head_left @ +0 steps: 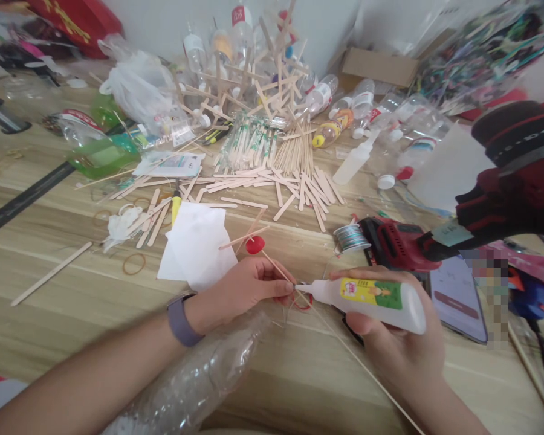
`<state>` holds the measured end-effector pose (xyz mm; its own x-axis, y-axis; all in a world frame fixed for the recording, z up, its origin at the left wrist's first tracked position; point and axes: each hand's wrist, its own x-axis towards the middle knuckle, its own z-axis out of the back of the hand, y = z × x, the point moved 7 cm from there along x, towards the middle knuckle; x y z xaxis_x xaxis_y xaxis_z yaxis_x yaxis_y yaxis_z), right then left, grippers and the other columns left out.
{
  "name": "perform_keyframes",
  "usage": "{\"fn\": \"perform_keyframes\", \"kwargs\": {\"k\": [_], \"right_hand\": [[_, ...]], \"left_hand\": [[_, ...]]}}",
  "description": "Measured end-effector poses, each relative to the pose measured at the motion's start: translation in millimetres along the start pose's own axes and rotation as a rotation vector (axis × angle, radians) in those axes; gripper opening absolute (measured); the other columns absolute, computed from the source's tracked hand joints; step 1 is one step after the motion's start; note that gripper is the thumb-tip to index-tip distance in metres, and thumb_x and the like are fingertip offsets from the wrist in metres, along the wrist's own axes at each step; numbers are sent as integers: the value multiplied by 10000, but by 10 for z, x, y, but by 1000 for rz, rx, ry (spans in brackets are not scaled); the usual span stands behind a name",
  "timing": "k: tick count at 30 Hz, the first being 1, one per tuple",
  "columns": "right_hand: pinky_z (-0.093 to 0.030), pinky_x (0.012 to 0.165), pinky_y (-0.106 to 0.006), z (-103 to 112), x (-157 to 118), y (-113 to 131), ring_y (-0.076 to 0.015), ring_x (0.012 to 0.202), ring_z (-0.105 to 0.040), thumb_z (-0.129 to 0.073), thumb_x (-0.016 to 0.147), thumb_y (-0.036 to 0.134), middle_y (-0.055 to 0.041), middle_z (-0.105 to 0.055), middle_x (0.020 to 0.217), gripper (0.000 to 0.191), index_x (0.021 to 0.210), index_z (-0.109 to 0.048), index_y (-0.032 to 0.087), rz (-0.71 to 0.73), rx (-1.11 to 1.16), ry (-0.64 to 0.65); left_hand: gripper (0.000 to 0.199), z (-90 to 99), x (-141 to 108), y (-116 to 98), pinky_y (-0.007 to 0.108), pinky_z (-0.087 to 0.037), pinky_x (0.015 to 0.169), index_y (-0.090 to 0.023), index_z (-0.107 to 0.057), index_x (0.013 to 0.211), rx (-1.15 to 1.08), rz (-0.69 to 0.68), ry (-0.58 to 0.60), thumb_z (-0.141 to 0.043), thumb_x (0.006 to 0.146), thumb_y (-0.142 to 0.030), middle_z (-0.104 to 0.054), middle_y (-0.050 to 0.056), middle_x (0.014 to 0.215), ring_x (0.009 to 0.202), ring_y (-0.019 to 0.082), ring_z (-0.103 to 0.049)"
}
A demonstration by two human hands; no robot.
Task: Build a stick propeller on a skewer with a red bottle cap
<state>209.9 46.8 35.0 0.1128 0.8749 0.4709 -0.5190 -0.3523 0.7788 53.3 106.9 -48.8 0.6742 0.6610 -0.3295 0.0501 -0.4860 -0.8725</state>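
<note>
My left hand (242,284) pinches a long thin wooden skewer (353,353) between thumb and fingers. The skewer slants down to the lower right of the head view. At its upper end sits a red bottle cap (255,244), with crossed craft sticks (245,237) just behind it. My right hand (403,347) is wrapped around a clear glue bottle (367,298) with a yellow and green label, tipped sideways. Its white nozzle meets the skewer right by my left fingertips. Below them lies a red ring (303,300), partly covered.
White paper (199,241) lies left of the cap. Loose craft sticks (254,181) and bundled skewers (295,154) spread across the middle. Plastic bottles (324,93) crowd the back. A red power drill (399,241), wire spool (351,237) and phone (456,299) are at right. A clear plastic bottle (199,374) lies in front.
</note>
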Motion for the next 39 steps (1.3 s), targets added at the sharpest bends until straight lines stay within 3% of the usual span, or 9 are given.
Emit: {"fn": "perform_keyframes", "kwargs": {"k": [39], "right_hand": [[-612, 594, -319, -11, 22, -136, -240, 715, -750, -748, 732, 529, -61, -780, 873, 411, 976, -609, 229, -136, 140, -39]], "left_hand": [[154, 13, -6, -33, 239, -433, 668, -138, -652, 751, 1, -1, -34, -745, 715, -255, -635, -16, 668, 637, 104, -558]]}}
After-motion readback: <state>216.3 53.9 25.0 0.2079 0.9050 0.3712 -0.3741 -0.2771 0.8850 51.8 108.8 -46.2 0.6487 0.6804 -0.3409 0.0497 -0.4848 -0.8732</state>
